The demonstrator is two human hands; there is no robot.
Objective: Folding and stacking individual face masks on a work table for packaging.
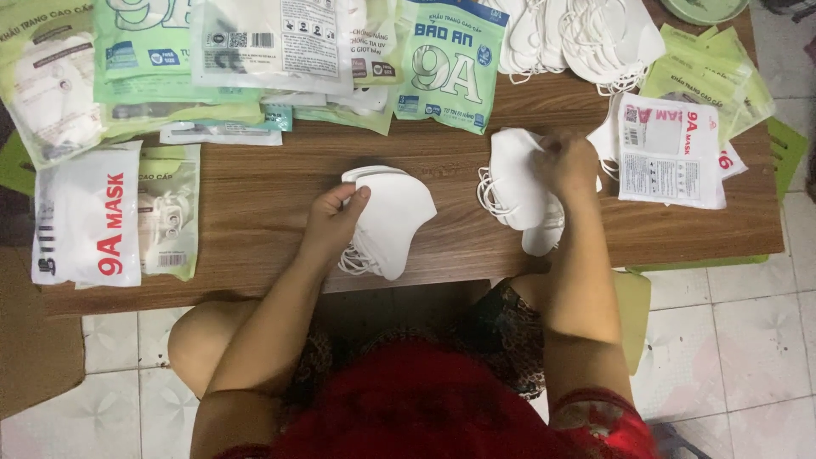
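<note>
Mask-gathering step: left hand (333,217) pinches a stack of white masks (389,219), right hand (565,163) grips another mask pile (512,174); next judged to call for aligned edges.

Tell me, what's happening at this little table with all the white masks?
A person sits at a low wooden table handling white face masks. The left hand grips a small stack of folded masks at the table's near edge, while the right hand picks at another pile of masks beside it. Sealed green and white packets lie along the far side, white packets sit at the left, and loose masks are heaped at the back.
</note>
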